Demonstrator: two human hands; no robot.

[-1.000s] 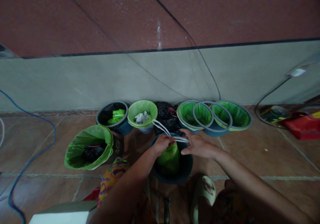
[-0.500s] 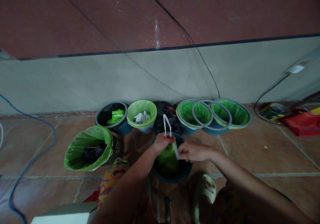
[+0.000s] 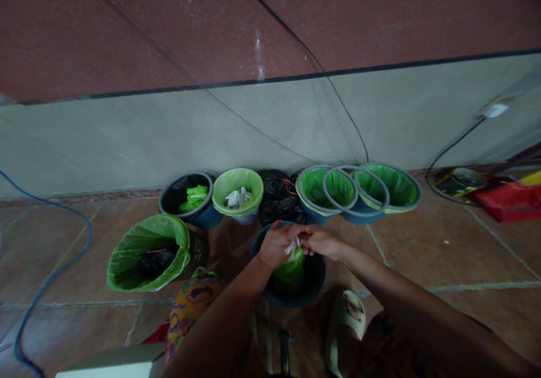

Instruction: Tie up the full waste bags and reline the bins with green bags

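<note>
Directly before me stands a dark blue trash bin (image 3: 315,279), and a green trash bag (image 3: 291,274) with a white drawstring (image 3: 292,247) is bunched inside it. Over the bin's far side, my left hand (image 3: 275,244) is closed on the gathered neck of the bag and its drawstring. My right hand (image 3: 319,241) meets it from the right, fingers pinched on the drawstring at the bag's neck. The hands touch, so the fingertips are partly hidden. Behind them a tied black trash bag (image 3: 276,198) leans at the wall.
Lined bins stand along the wall: a black-lined bin (image 3: 167,192), a pale green-lined bin (image 3: 220,189) and green-lined bins at right with a loose grey ring (image 3: 324,183). A tilted green-lined bin (image 3: 127,243) is at left. A blue hose (image 3: 87,243) and red dustpan (image 3: 509,200) lie beyond.
The long white drawstring loop that stood up above my left hand is now drawn in. My right hand has moved up and left against the left hand, at the bag's neck.
</note>
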